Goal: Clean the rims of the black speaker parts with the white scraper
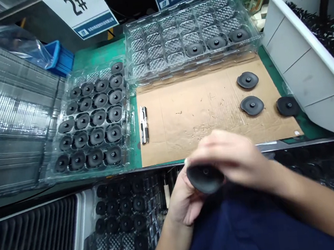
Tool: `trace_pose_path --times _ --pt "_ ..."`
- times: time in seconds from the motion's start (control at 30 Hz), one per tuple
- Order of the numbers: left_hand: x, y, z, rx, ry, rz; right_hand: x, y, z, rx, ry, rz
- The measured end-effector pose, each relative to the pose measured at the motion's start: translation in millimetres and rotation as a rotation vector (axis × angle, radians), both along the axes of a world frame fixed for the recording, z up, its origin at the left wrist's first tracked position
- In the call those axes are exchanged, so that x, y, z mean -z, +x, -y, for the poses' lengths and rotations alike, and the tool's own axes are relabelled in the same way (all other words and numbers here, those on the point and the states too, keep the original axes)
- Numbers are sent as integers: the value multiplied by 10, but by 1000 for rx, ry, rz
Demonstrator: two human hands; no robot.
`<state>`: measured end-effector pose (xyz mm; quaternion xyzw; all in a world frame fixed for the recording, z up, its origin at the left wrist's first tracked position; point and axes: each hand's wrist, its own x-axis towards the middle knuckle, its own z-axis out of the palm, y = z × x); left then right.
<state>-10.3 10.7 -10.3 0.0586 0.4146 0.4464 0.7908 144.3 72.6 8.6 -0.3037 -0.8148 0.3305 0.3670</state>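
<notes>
Just in front of my body, beyond the table's near edge, I hold a black dished plastic part (204, 180) with a small raised hub in its middle. My left hand (184, 204) is closed round its left side and underside. Over its far rim lies my right hand (229, 151), blurred, with fingers curled and pressed together; what they hold, if anything, is hidden. Two similar black parts (248, 80) rest on the cardboard sheet (179, 103) at the right, and another black part (288, 106) sits at its right edge.
A clear tray (125, 105) of black parts stands left, and a partly filled clear tray (172, 45) at the back. Pens or a slim knife (144, 125) lie on the cardboard. Right is a white bin (294, 44); lower left, a crate (83, 220) and more trays.
</notes>
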Motion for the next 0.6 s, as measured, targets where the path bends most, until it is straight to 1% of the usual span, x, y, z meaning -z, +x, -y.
trace_pose_path --times 0.07,0.13,0.2,0.27,0.33,0.37,0.4,0.43,0.47,0.53,0.57,0.6 --pt "-12 -31 5 5 -10 70 180 104 -81 193 -152 71" --pt "-9 -63 17 6 -24 132 429 207 -103 345 -251 202" --pt "7 -86 26 -9 -25 165 713 271 -37 380 -309 273" --pt "20 -98 26 -17 -30 169 973 291 82 371 -332 270" --pt "18 -102 18 -2 -39 151 1132 294 179 365 -340 252" --pt "11 -101 12 9 -40 137 1152 296 201 365 -344 248" --pt "1 -99 5 17 -38 133 1124 302 202 375 -350 244" --pt "-10 -94 -1 23 -35 137 1049 307 188 395 -357 238" --pt "-21 -85 -6 23 -30 143 929 309 164 426 -358 231" --pt "-35 -58 -10 21 -30 143 597 286 114 484 -311 202" --pt "-37 -41 -10 20 -31 113 417 253 98 477 -249 184" --pt "-35 -24 -8 8 -29 59 250 208 89 423 -150 155"
